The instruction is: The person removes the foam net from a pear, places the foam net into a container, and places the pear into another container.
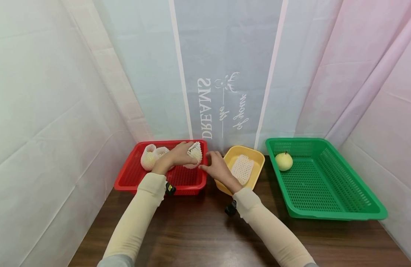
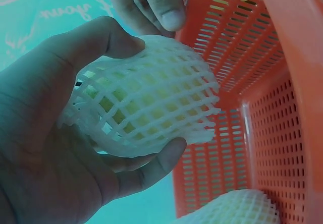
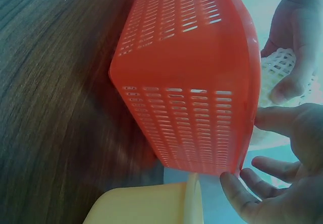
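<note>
Left hand [image 1: 178, 155]: you're gripping netted fruit [image 2: 156, 93] near right edge of red basket [image 1: 185, 178] | right hand [image 1: 218, 167]: you're holding fingers spread, fruit lying just leftward

Three containers stand on one bench [image 1: 195, 230]: one red basket [image 1: 188, 181], one yellow tray [image 1: 257, 163] and one green basket [image 1: 315, 185]. Fruits come to four in sight. One is a bare pear [image 1: 283, 162], in the green basket. Three wear foam: one netted fruit [image 2: 156, 98] in the left hand [image 1: 178, 155], and two netted pieces [image 1: 148, 159] in the red basket, though the left hand and wrist screen part of it, so that count could be short. Foam nets also make four: one per wrapped fruit, plus one loose net [image 1: 242, 170] in the yellow tray. Hands: two, counting the right hand [image 1: 218, 165]. Sleeves [image 1: 135, 222]: two. Black wrist devices [image 1: 170, 189]: two.
</note>
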Available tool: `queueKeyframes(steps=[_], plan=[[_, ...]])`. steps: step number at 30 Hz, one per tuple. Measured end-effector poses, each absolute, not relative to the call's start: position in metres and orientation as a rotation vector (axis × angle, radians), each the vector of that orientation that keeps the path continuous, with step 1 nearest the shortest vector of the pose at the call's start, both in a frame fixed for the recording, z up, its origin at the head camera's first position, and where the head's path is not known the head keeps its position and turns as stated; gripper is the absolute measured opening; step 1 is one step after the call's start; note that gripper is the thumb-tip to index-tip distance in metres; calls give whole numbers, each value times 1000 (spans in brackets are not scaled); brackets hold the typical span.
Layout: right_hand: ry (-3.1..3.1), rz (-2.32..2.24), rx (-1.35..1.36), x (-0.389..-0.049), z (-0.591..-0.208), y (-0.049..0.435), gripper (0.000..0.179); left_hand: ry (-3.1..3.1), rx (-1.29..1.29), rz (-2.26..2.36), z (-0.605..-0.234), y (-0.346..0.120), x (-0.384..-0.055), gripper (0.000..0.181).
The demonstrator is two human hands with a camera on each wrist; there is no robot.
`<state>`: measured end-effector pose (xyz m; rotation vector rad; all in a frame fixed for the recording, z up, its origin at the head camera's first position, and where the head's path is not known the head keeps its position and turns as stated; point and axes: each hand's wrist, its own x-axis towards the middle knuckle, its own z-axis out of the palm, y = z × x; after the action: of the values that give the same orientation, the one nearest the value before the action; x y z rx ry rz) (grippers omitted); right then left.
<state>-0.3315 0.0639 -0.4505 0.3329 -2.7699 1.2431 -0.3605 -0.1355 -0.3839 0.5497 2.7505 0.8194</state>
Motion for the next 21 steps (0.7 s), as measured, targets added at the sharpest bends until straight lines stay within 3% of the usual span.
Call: queueKeyframes(steps=[21], plan=[[-2651, 1282, 506, -314, -444, 73, 72, 2830, 830, 638, -368, -121, -340, 84]])
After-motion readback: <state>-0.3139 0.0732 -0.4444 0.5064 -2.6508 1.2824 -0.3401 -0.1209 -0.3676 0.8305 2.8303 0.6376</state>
